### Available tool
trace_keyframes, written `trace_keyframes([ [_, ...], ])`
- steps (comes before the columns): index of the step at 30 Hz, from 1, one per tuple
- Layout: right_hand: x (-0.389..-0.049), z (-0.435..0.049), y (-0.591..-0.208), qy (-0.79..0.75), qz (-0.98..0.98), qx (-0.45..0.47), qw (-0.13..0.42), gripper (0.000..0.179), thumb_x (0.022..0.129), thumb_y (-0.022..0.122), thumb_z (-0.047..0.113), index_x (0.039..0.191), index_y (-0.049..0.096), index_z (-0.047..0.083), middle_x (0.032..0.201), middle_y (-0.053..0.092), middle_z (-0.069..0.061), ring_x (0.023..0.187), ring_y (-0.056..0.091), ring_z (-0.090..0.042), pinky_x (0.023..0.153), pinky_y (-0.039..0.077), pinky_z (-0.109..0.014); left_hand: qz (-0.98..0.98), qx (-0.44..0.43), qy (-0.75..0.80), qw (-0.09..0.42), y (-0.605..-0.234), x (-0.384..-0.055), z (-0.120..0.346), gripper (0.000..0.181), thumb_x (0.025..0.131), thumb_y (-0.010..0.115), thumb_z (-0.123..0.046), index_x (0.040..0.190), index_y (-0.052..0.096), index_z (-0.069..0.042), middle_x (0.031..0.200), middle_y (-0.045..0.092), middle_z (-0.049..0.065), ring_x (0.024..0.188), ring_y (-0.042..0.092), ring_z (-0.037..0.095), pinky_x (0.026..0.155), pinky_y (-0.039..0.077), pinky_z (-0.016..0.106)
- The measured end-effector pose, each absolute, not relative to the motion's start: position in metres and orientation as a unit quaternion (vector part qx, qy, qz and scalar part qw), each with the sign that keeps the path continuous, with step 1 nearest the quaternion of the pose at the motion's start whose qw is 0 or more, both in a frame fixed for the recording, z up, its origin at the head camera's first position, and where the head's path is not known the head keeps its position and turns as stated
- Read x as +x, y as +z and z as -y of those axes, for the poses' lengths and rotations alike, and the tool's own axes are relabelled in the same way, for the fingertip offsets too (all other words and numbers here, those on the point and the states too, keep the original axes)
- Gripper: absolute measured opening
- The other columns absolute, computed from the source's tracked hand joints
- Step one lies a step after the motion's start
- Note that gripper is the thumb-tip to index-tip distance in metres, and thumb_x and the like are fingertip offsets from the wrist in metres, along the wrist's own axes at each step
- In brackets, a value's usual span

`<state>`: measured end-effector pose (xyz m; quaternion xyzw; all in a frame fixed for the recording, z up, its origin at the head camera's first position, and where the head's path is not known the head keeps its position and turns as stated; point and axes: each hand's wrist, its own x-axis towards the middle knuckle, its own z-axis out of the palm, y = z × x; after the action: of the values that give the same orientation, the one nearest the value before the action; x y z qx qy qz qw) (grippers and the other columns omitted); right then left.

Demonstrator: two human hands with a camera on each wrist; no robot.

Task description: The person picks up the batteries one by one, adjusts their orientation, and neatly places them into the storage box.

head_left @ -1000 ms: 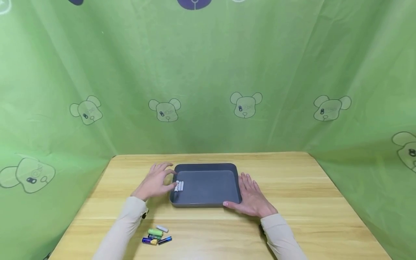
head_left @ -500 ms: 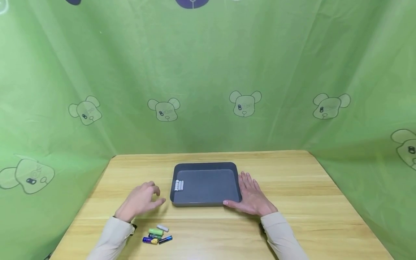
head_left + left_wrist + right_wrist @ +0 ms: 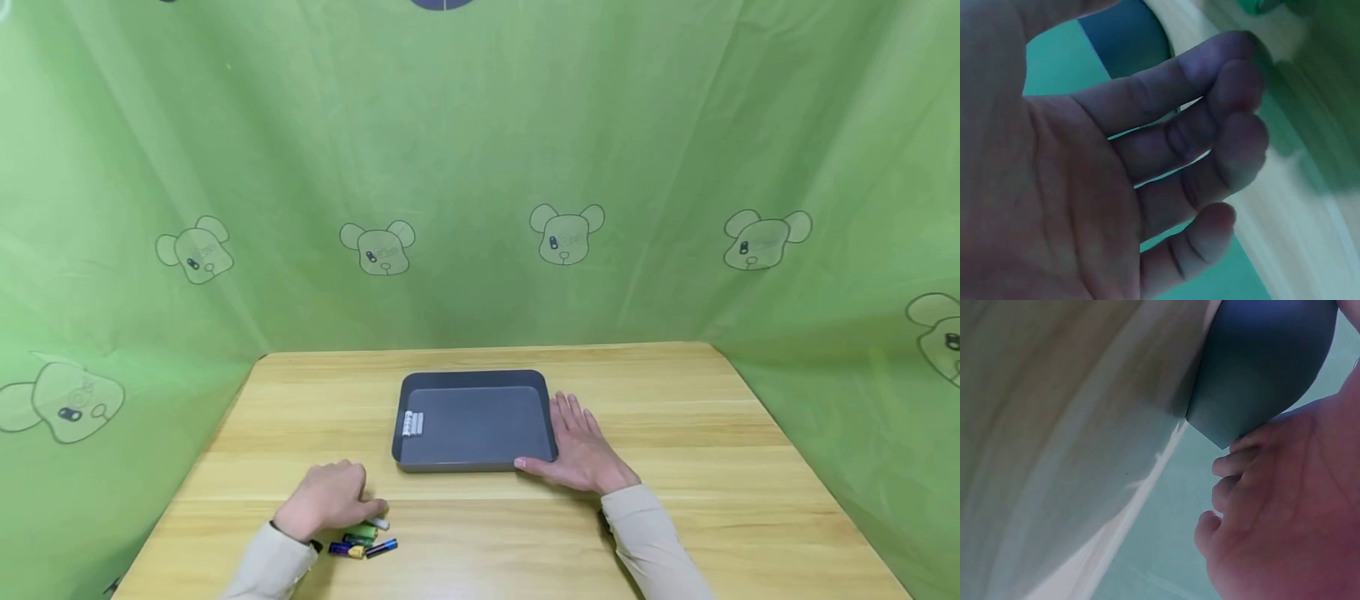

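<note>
My left hand [image 3: 330, 497] is low over a small group of batteries left of centre, its thumb stretched to a white battery [image 3: 380, 523]. In the left wrist view its fingers are loosely bent, with nothing between them and the palm. Beside the white battery lie a green battery [image 3: 365, 531], a purple and gold battery [image 3: 347, 551] and a blue and black battery [image 3: 382, 548]. My right hand [image 3: 577, 450] lies with straight fingers along the right side of a dark grey tray [image 3: 480, 467], thumb at its front corner. Small white batteries [image 3: 412, 423] stand side by side inside the tray's left end.
The light wooden table [image 3: 675, 517] carries the tray near its middle. Behind and at both sides hangs a green curtain [image 3: 465, 308] with bear-head prints, close to the table's back edge.
My left hand has drawn away from the tray's left end, moving toward me and down to the loose batteries. The right hand stays at the tray, and the white batteries remain inside it.
</note>
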<state>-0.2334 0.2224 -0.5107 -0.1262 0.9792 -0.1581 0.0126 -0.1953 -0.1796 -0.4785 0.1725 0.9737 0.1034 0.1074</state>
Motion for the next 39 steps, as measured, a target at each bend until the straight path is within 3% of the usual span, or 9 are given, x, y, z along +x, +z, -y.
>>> trace_keyframes([
  [11, -0.233, -0.222, -0.51, -0.16, -0.979, -0.124, 0.02, 0.129, 0.083, 0.057, 0.083, 0.161, 0.009, -0.008, 0.171, 0.007, -0.029, 0.16, 0.006, -0.046, 0.131, 0.01, -0.062, -0.98, 0.165, 0.043, 0.104, -0.481, -0.188, 0.17, 0.067, 0.076, 0.074, -0.074, 0.057, 0.038, -0.021, 0.055, 0.036, -0.006, 0.052, 0.037, 0.011, 0.048, 0.032, 0.03],
  [17, -0.233, -0.222, -0.51, -0.157, -0.98, -0.124, 0.02, 0.129, 0.083, 0.057, 0.083, 0.161, 0.009, -0.007, 0.172, 0.006, -0.029, 0.161, 0.006, -0.046, 0.131, 0.011, -0.062, -0.98, 0.172, 0.021, 0.094, -0.481, -0.187, 0.168, 0.058, 0.075, 0.078, -0.067, 0.06, 0.048, -0.02, 0.059, 0.049, -0.004, 0.055, 0.047, 0.014, 0.052, 0.043, 0.035],
  [32, -0.232, -0.222, -0.509, -0.163, -0.979, -0.122, 0.021, 0.128, 0.083, 0.058, 0.082, 0.161, 0.011, -0.008, 0.171, 0.006, -0.028, 0.161, 0.005, -0.046, 0.131, 0.01, -0.061, -0.981, 0.18, 0.023, 0.065, -0.481, -0.19, 0.164, 0.052, 0.07, 0.085, -0.057, 0.062, 0.05, -0.019, 0.064, 0.052, -0.004, 0.058, 0.047, 0.013, 0.051, 0.042, 0.034],
  [36, -0.233, -0.222, -0.51, -0.162, -0.979, -0.121, 0.022, 0.129, 0.083, 0.058, 0.082, 0.161, 0.011, -0.008, 0.172, 0.006, -0.028, 0.161, 0.005, -0.045, 0.131, 0.009, -0.061, -0.978, 0.202, 0.026, 0.039, -0.483, -0.193, 0.168, 0.048, 0.07, 0.084, -0.054, 0.061, 0.05, -0.02, 0.068, 0.054, -0.004, 0.06, 0.048, 0.012, 0.049, 0.043, 0.033],
  [39, -0.233, -0.222, -0.51, -0.161, -0.979, -0.121, 0.022, 0.128, 0.083, 0.057, 0.083, 0.161, 0.011, -0.008, 0.172, 0.006, -0.029, 0.161, 0.004, -0.045, 0.131, 0.009, -0.061, -0.974, 0.227, 0.023, -0.003, -0.485, -0.198, 0.174, 0.042, 0.071, 0.083, -0.054, 0.066, 0.06, -0.019, 0.077, 0.058, -0.004, 0.067, 0.049, 0.012, 0.051, 0.046, 0.031],
])
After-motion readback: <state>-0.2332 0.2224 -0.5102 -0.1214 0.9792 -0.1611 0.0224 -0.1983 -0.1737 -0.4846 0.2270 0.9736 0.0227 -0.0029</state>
